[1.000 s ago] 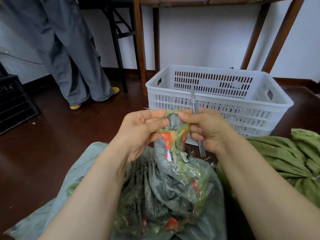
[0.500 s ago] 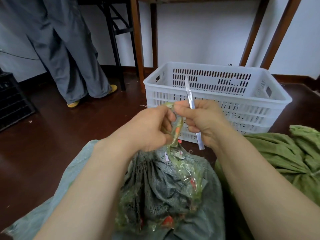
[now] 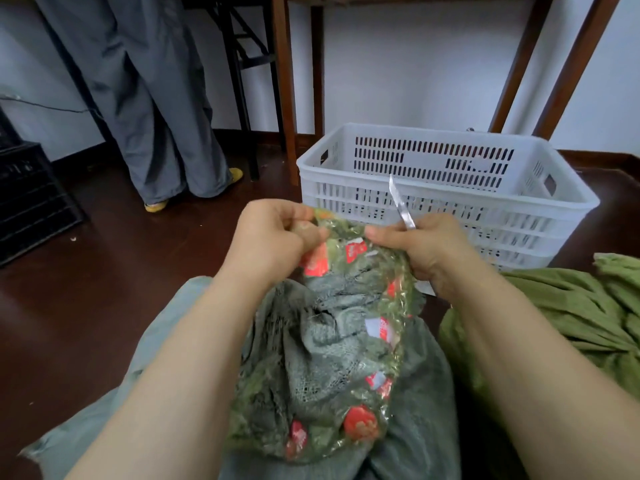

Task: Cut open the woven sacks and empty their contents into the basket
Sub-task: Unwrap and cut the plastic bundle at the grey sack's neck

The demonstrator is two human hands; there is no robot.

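Woven sack: grey-green, coarse weave, slumped on the floor between the person's forearms, just in front of the basket. From its open mouth stands a plastic bag — clear, crinkled, glossy film packed with green leafy matter and small red-and-white labels. A loose grey mesh layer lies against it.

Left hand: fingers curled tight, bunching the bag's top left corner. Right hand: thumb and forefinger pinch the bag's top right edge. The other fingers are curled round a blade, a narrow flat strip of bright metal that points up and slightly left in front of the basket wall.

Basket: white moulded plastic, rectangular, slotted walls, thick rim, standing on the floor just beyond the hands.

A 2nd sack — olive green, rumpled — lies at the right, near the basket's corner.

Floor: dark red-brown, polished, reflective. Wall: plain white with dark skirting. Wooden table legs rise behind the basket. A black crate sits at the left edge. A person in loose grey trousers and yellow shoes stands at the back left.
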